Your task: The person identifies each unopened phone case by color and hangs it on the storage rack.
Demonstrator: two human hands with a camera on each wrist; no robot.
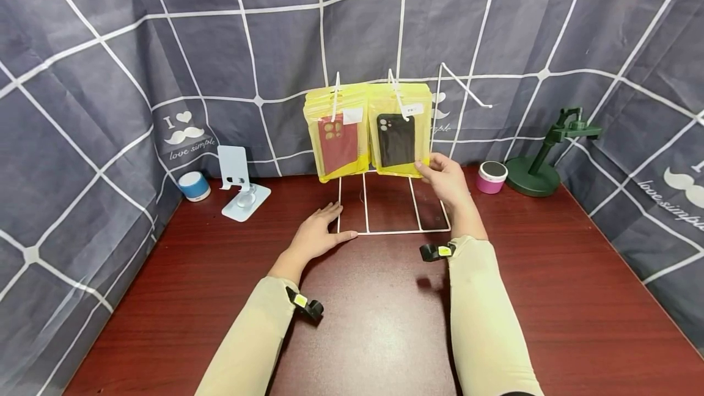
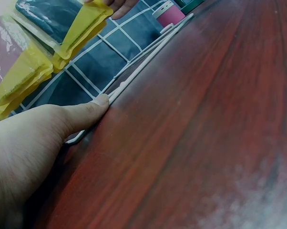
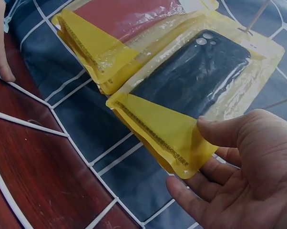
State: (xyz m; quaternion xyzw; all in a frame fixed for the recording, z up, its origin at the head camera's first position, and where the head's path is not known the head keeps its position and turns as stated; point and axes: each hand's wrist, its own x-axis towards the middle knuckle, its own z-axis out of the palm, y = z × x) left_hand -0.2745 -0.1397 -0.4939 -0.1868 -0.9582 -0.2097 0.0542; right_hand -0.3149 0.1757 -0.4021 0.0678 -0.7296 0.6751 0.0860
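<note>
A white wire display rack (image 1: 394, 233) stands on the table, with hooks at its top. From one hook hang yellow zip bags with a red phone case (image 1: 338, 146) at the front; beside them hang more bags with a black phone case (image 1: 396, 139) at the front. My right hand (image 1: 447, 183) pinches the lower right corner of the front black phone case bag (image 3: 181, 138), thumb on its face and fingers behind. With fingers spread, my left hand (image 1: 318, 234) rests at the rack's front left base corner, its thumb (image 2: 93, 110) on the front wire.
A bare hook (image 1: 467, 87) sticks out at the rack's right. To the left stand a blue round speaker (image 1: 194, 186) and a light blue phone stand (image 1: 242, 191). A pink round speaker (image 1: 491, 177) and a dark green stand (image 1: 536, 170) are on the right. Grey checked cloth hangs behind.
</note>
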